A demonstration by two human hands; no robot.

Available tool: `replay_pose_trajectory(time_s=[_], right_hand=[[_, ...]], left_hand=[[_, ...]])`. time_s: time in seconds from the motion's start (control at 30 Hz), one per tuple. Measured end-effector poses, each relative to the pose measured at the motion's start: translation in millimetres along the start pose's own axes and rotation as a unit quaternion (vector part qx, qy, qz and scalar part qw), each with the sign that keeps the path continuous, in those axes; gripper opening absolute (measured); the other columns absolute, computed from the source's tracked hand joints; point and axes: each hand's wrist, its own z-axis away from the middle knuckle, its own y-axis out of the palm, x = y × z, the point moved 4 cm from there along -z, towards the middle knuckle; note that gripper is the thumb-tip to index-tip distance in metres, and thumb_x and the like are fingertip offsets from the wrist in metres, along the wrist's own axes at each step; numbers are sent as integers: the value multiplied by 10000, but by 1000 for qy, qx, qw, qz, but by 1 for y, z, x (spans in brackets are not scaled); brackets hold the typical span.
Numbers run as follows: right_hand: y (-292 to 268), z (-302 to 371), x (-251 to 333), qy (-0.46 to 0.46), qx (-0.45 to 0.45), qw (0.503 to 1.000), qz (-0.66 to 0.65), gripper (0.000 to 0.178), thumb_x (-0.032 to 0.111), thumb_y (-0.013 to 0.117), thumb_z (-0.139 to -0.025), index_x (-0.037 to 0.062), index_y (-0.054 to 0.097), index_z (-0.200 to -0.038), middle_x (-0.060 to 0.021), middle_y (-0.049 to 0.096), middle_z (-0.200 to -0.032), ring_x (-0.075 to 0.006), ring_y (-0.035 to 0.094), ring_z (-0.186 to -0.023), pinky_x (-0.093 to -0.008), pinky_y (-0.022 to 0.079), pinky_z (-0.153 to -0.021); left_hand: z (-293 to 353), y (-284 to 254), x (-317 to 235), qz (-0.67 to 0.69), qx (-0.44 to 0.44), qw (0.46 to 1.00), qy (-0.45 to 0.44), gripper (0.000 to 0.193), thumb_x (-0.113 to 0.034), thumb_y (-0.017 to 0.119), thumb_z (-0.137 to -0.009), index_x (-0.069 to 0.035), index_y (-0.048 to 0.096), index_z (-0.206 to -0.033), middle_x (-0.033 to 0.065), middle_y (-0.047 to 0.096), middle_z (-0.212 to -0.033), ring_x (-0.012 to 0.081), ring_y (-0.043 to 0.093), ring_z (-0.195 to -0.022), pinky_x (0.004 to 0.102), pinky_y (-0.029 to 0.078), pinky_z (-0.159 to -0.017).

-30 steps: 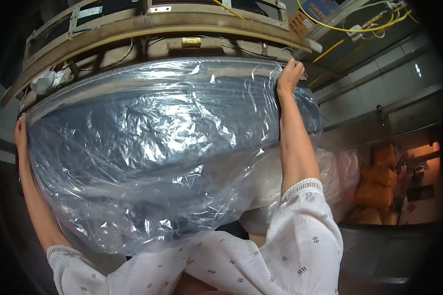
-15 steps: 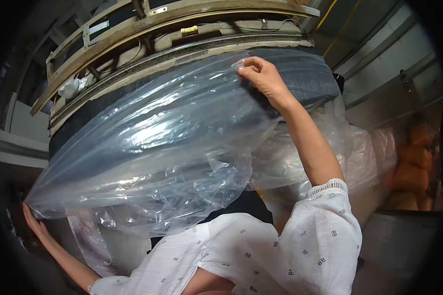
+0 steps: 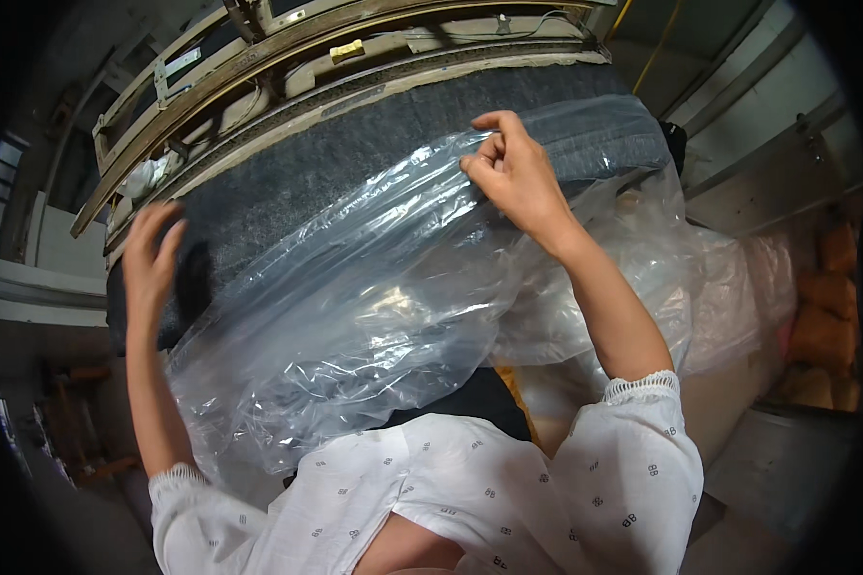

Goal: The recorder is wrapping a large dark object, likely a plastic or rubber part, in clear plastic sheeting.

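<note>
Clear plastic sheet [image 3: 384,297] is lying crumpled along the near edge of the dark padded table [image 3: 345,144] – it covers the near right corner and slants toward the near left one, with loose folds hanging toward the person's lap; the far left stretch of the table is bare; left hand [image 3: 151,259] is free, fingers loosely bent, over the table's left end; right hand [image 3: 523,182] is half curled at the sheet's upper fold, toward the right end – can't tell if it's actually pinching any; wooden beam [image 3: 177,113] and a small yellow block [image 3: 347,51] sit beyond the far edge.
</note>
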Motion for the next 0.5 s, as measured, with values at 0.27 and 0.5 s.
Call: replay_pose_trajectory(time_s=[0.27, 0.5], right_hand=[[-17, 10, -5, 94, 141, 985, 5, 354, 131, 608, -798, -29, 551, -1108, 34, 449, -623, -45, 402, -583, -219, 353, -536], [-22, 16, 3, 83, 164, 982, -51, 429, 67, 545, -794, -12, 503, -1213, 49, 389, -587, -34, 362, -552, -203, 329, -513]], left_hand=[[-70, 114, -180, 145, 156, 962, 171, 256, -198, 632, -813, -21, 625, -997, 92, 582, -990, 229, 566, -859, 317, 466, -676], [-93, 147, -214, 241, 162, 930, 223, 301, -263, 685, -760, -29, 655, -947, 55, 597, -898, 171, 524, -659, 307, 425, -570]])
